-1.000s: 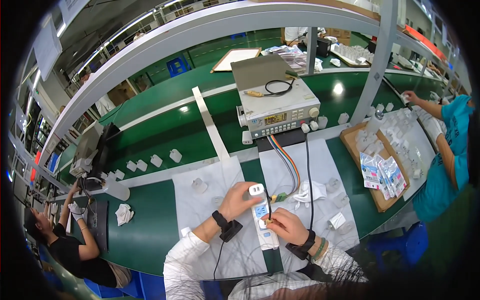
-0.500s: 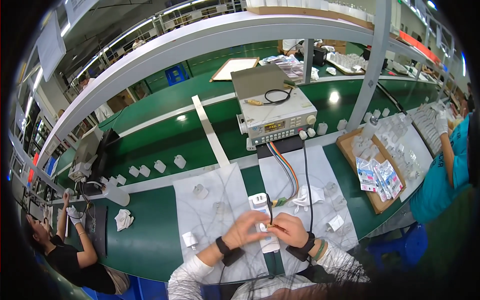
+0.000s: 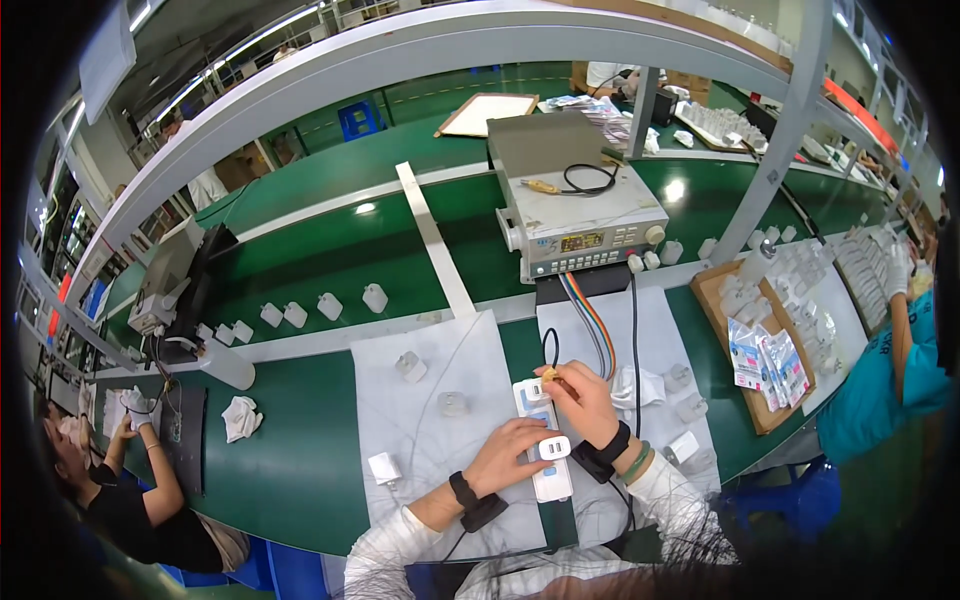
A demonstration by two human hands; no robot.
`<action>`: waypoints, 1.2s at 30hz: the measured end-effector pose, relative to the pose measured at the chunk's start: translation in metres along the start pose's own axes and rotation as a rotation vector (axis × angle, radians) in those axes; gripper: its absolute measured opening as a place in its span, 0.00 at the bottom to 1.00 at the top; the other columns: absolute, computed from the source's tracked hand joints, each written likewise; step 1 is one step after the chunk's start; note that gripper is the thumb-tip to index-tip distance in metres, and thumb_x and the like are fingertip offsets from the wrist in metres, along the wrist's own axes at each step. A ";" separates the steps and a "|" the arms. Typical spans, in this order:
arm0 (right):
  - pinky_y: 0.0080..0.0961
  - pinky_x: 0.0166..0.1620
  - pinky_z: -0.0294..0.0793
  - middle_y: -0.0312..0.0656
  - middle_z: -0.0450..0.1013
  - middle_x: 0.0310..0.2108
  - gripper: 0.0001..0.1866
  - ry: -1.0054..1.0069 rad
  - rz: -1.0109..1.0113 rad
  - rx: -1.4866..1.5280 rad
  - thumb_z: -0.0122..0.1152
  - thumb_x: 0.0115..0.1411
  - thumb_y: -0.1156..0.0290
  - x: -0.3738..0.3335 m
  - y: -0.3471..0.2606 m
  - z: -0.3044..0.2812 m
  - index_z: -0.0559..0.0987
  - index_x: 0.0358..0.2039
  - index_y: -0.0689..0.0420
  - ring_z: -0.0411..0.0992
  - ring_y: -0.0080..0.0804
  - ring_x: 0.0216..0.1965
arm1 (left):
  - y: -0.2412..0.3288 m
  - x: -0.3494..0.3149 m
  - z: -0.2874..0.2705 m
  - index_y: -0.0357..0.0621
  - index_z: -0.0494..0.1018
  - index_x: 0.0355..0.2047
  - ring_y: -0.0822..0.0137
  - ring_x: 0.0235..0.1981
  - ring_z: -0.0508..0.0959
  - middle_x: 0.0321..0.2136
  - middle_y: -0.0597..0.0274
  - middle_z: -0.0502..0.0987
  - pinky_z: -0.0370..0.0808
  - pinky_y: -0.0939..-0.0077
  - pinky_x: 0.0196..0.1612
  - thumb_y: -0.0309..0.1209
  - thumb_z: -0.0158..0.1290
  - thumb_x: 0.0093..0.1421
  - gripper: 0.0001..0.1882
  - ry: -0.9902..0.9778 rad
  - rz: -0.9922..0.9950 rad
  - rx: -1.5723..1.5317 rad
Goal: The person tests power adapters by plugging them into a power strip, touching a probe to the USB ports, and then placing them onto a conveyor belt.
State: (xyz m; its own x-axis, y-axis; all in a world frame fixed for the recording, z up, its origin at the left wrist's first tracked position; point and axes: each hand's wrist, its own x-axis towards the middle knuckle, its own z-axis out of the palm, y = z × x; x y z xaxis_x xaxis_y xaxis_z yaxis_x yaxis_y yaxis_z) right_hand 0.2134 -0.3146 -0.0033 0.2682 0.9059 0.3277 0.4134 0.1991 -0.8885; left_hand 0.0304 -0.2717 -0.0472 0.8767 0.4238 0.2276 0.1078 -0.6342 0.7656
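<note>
Along the power strip (image 3: 552,487), the right hand (image 3: 590,405) pinches a yellow plug (image 3: 549,374) beyond the white charger (image 3: 555,448) the left hand (image 3: 507,457) grips.

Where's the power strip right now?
In the head view, the power strip lies right of centre in the lower half, over the gap between the left sheet and right sheet, beside the left hand and right hand.

Yellow characters on instrument display (image 3: 582,242); small print on pouches (image 3: 766,360); lettering on teal shirt (image 3: 880,350).
</note>
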 end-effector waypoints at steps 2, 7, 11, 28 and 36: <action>0.19 0.31 0.70 0.39 0.69 0.29 0.10 -0.021 -0.005 -0.004 0.59 0.60 0.72 -0.001 0.000 0.004 0.79 0.42 0.59 0.71 0.24 0.25 | 0.005 -0.003 -0.002 0.48 0.75 0.49 0.57 0.54 0.69 0.50 0.56 0.72 0.67 0.66 0.56 0.32 0.62 0.52 0.22 0.010 -0.026 -0.022; 0.20 0.31 0.71 0.38 0.69 0.31 0.11 -0.040 -0.033 -0.022 0.59 0.60 0.72 -0.002 0.008 0.007 0.78 0.44 0.58 0.71 0.25 0.26 | 0.021 0.002 -0.032 0.49 0.73 0.53 0.57 0.51 0.70 0.49 0.56 0.72 0.66 0.69 0.55 0.26 0.58 0.52 0.25 0.380 -0.032 -0.255; 0.20 0.31 0.71 0.38 0.69 0.32 0.12 -0.042 -0.028 -0.037 0.60 0.60 0.71 -0.005 0.014 0.001 0.78 0.44 0.58 0.71 0.25 0.26 | 0.013 0.043 -0.116 0.47 0.72 0.52 0.56 0.45 0.73 0.44 0.53 0.74 0.69 0.70 0.50 0.23 0.57 0.49 0.26 0.254 -0.170 0.178; 0.19 0.32 0.69 0.39 0.67 0.31 0.12 -0.100 -0.039 0.025 0.59 0.58 0.75 -0.003 0.010 0.001 0.78 0.44 0.59 0.68 0.25 0.26 | -0.153 0.097 -0.215 0.53 0.75 0.43 0.58 0.41 0.76 0.41 0.63 0.76 0.74 0.64 0.41 0.33 0.51 0.57 0.13 -0.308 -0.437 1.514; 0.22 0.32 0.71 0.39 0.70 0.33 0.12 -0.097 -0.085 0.012 0.61 0.59 0.71 -0.004 0.010 -0.003 0.77 0.43 0.59 0.71 0.30 0.28 | -0.130 0.088 -0.233 0.47 0.74 0.44 0.56 0.43 0.74 0.37 0.61 0.73 0.72 0.67 0.42 0.26 0.55 0.51 0.17 0.236 -0.210 0.957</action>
State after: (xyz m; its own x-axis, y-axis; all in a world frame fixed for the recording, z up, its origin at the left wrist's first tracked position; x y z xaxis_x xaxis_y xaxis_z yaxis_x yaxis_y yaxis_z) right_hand 0.2196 -0.3172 -0.0126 0.1468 0.9174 0.3698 0.4208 0.2805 -0.8627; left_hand -0.0157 -0.0017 0.0136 0.6923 0.6384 0.3363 0.6718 -0.7404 0.0227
